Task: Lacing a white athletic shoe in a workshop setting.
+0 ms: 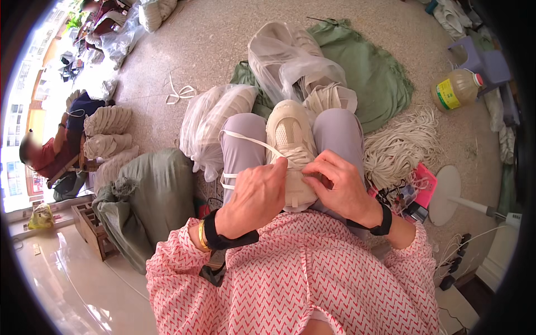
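Note:
A cream sneaker [290, 125] lies between my knees, toe pointing away from me and tongue toward my body. My left hand [258, 188] is closed at the left of its lacing, fingertips pinching a white shoelace [252, 139]. The loose part of that lace trails over my left knee and hangs beside it. On the other side of the tongue, my right hand [338, 183] has its fingers curled in, thumb and forefinger together at the lacing. What those fingertips hold is too small to make out.
Clear bags of shoes [218, 117] lie beyond my knees, near a green cloth [379, 78]. At right are a heap of laces [405, 145], a pink box [424, 181], a jug [455, 90] and a white round base [446, 192]. A person [53, 148] sits at far left.

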`<state>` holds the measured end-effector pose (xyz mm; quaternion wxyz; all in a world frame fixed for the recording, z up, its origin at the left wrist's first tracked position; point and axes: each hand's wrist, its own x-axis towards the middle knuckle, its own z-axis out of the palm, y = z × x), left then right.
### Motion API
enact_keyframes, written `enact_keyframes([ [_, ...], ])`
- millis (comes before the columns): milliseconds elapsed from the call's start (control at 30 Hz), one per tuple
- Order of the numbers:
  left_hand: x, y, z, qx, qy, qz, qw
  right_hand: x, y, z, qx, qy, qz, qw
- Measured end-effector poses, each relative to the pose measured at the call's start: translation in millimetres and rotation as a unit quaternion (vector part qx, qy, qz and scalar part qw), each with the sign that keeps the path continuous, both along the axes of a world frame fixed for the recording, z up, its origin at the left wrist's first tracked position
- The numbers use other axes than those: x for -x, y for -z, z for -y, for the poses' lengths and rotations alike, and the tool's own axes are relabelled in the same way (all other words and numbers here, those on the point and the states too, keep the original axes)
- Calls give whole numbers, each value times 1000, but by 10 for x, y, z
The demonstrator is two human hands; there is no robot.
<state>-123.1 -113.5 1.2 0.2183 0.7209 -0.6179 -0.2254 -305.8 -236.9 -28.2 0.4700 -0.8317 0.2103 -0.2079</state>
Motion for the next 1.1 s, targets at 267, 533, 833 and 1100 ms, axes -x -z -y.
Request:
enact_keyframes([
  [267,0,-59,104,-21,52,57,997,-14,45,13,0,3,7,1000],
  [533,-93,121,79,43,89,50,994,-49,25,35,23,19,30,999],
  [833,-59,143,111,46,73,0,996,-67,-22,-28,50,10,-29,998],
  [1100,-95,186,97,67,65,-6,996,-112,-42,20,82,-21,-53,995],
])
